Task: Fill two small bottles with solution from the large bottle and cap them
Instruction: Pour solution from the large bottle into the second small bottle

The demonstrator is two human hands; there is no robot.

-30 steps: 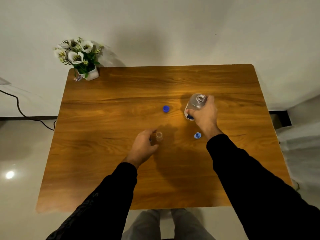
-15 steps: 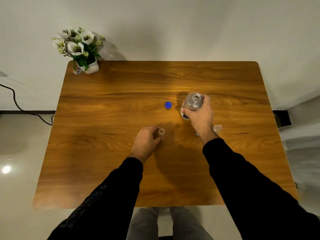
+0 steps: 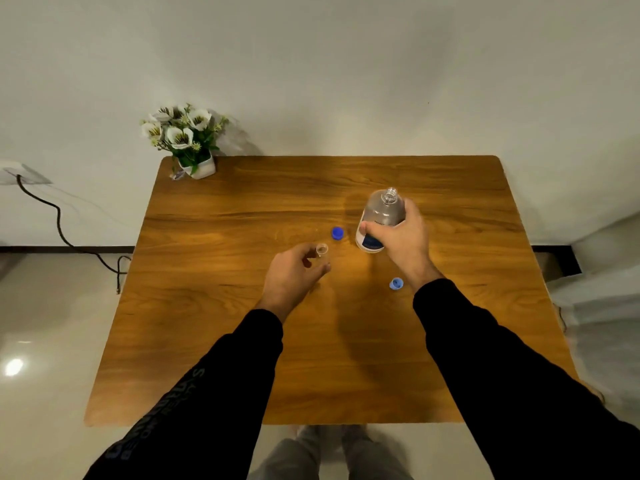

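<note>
My right hand [image 3: 401, 239] grips the large clear bottle [image 3: 381, 216], uncapped, with a white and blue label at its base, held upright just above the wooden table [image 3: 242, 341]. My left hand [image 3: 294, 275] holds a small clear bottle [image 3: 322, 251], open at the top, between thumb and fingers near the table's middle. A dark blue cap [image 3: 337, 233] lies between the two bottles. A lighter blue cap [image 3: 396, 283] lies beside my right wrist. A second small bottle is not visible.
A small white pot of white flowers [image 3: 188, 143] stands at the table's back left corner. A black cable [image 3: 62, 230] runs along the floor left of the table. The wall lies right behind the table's far edge.
The camera has tilted up, so the table sits lower in view. My right hand has raised the large bottle slightly. The small clear item seen near my right wrist half a second ago no longer shows.
</note>
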